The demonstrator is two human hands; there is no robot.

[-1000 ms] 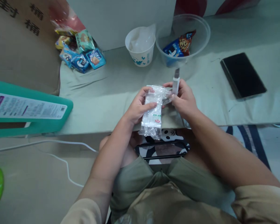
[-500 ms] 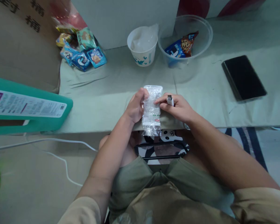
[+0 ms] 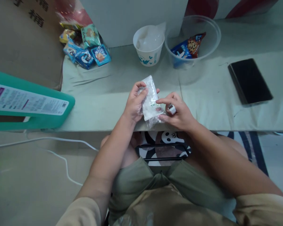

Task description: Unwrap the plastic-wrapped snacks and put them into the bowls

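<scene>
A left hand point(image 3: 133, 105) is gripping a clear plastic packet point(image 3: 150, 100), its fingers closed around the packet's left side, just above the near edge of a cloth-covered table point(image 3: 108, 103). A right hand point(image 3: 179, 113) is pinching the packet's lower end, with a small white tool point(image 3: 171, 108) tucked in its curled fingers. A paper cup point(image 3: 149, 47) is standing near the far edge.

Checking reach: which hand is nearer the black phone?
Right. The right hand, holding a small tool, is left of the phone; the left hand, gripping the clear packet, is farther left.
</scene>
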